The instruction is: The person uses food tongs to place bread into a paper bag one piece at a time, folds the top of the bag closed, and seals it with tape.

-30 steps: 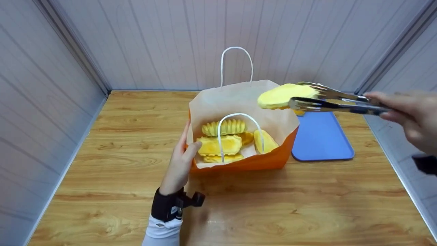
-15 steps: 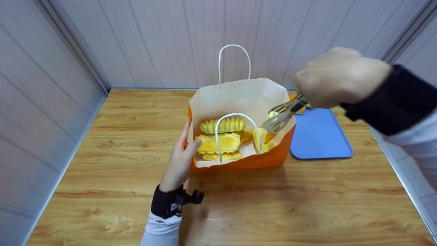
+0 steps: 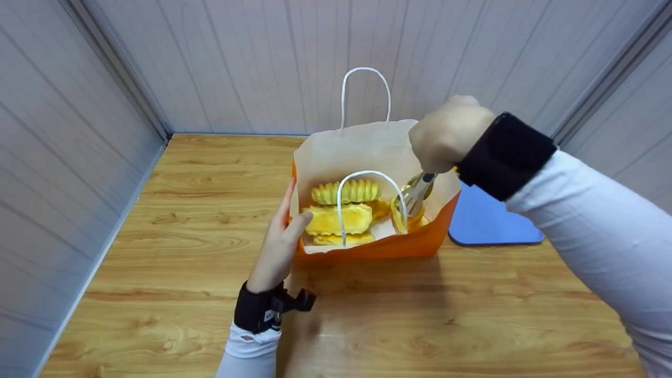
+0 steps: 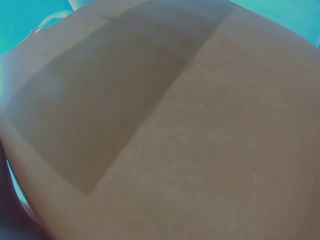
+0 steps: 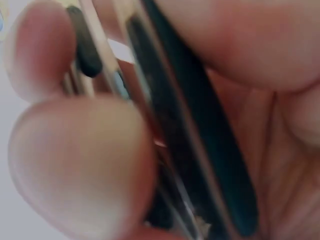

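An orange paper bag (image 3: 367, 252) with a pale inside and white handles stands open on the table. My left hand (image 3: 278, 241) grips its left side, thumb over the rim and fingers along the outside. My right hand (image 3: 451, 134), above the bag's right side, holds metal tongs (image 3: 420, 195) pointing down into it. The tong tips are at a yellow pastry (image 3: 407, 215), partly hidden. Further left in the bag lie a ridged pastry (image 3: 345, 192), a flat one (image 3: 338, 219) and others. In the right wrist view, fingers curl round the tongs' dark grips (image 5: 185, 115).
A blue tray (image 3: 488, 223) lies right of the bag, partly covered by my right arm. Pale panel walls (image 3: 252, 68) enclose the wooden table (image 3: 184, 236) at the back and sides. The bag's plain surface (image 4: 210, 140) fills most of the left wrist view.
My right hand has swung left from beside the bag to over it, and the tongs have lowered a yellow pastry into its right side. My left hand stays on the bag.
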`<state>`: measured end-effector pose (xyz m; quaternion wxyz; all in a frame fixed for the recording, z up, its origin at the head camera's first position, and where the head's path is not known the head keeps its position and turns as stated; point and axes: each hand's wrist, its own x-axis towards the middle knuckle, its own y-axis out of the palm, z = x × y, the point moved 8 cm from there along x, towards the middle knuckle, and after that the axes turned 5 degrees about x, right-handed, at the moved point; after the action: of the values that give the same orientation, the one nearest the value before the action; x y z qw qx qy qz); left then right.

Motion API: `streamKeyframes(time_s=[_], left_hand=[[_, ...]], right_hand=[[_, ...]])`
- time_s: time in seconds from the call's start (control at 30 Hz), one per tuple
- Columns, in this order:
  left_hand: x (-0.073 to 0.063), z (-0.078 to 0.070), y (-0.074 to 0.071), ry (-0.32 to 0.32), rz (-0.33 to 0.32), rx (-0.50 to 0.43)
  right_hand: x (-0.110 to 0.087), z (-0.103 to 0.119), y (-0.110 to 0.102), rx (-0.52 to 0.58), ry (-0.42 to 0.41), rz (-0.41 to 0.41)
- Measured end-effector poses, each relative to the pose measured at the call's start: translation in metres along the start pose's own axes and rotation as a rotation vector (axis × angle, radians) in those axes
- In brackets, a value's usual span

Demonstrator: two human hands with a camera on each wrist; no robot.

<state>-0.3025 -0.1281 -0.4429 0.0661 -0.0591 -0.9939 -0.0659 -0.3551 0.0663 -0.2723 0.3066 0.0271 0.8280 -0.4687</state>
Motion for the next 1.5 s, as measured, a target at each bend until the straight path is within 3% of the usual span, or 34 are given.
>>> streamKeyframes(time_s=[0.43,0.6,0.9,1.17,1.5], left_hand=[[0.0,0.001,0.002,-0.001,0.0,-0.01],[0.0,0.002,0.001,-0.006,-0.001,-0.005],[-0.001,0.002,0.0,-0.013,0.0,0.001],[0.001,0.003,0.0,-0.012,-0.009,0.021],[0.001,0.004,-0.002,0.004,0.0,-0.004]], right_hand=[[0.03,-0.008,0.02,0.048,0.035,-0.017],[0.033,-0.009,0.025,0.057,0.067,-0.004],[0.035,-0.012,0.024,0.045,0.1,-0.082],[0.025,-0.025,0.03,0.149,0.095,-0.051],[-0.008,-0.057,0.029,0.347,0.076,-0.145]])
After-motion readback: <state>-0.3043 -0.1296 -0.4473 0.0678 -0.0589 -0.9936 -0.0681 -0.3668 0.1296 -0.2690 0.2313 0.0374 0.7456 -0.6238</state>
